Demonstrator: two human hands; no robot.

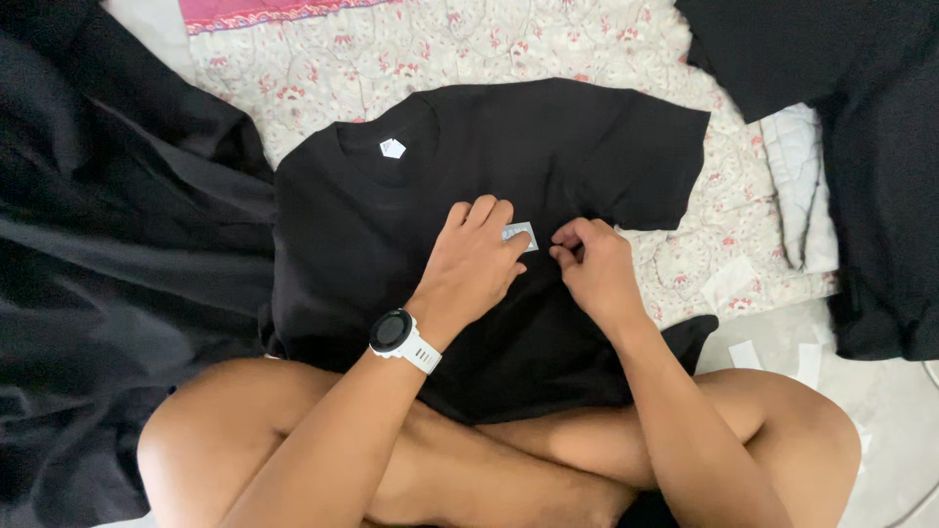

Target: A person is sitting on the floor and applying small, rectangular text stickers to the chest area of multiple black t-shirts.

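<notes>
Along the left edge lies a heap of dark fabric (108, 254), crumpled in long folds and reaching down past the person's bent knee. Just right of it, a black T-shirt (391, 235) is spread flat on a floral quilt (509, 44), its long axis running from the person's lap up and away, collar at the far end and hem draped over the crossed legs. Inside the collar sits a small white neck label (392, 148), roughly pentagonal with its tip pointing toward the person.

On the shirt's chest, the left hand (474, 259), with a white-strapped watch (396, 332) on its wrist, rests palm down, fingers loosely together; its fingertips press the left edge of a small pale square sticker (521, 235). The sticker lies on the shirt, turned slightly off square, directly between the two hands.

Just right of it, the right hand (592, 269) is curled narrow, thumb and forefinger pinched close together beside the sticker's right edge; whether they grip anything I cannot tell. The shirt's right sleeve spreads out beyond this hand.

Farther right, white paper slips (729, 282) lie scattered on the quilt and floor, a folded white cloth (804, 186) stands lengthwise beside them, and more black garments (861, 117) fill the right edge.
</notes>
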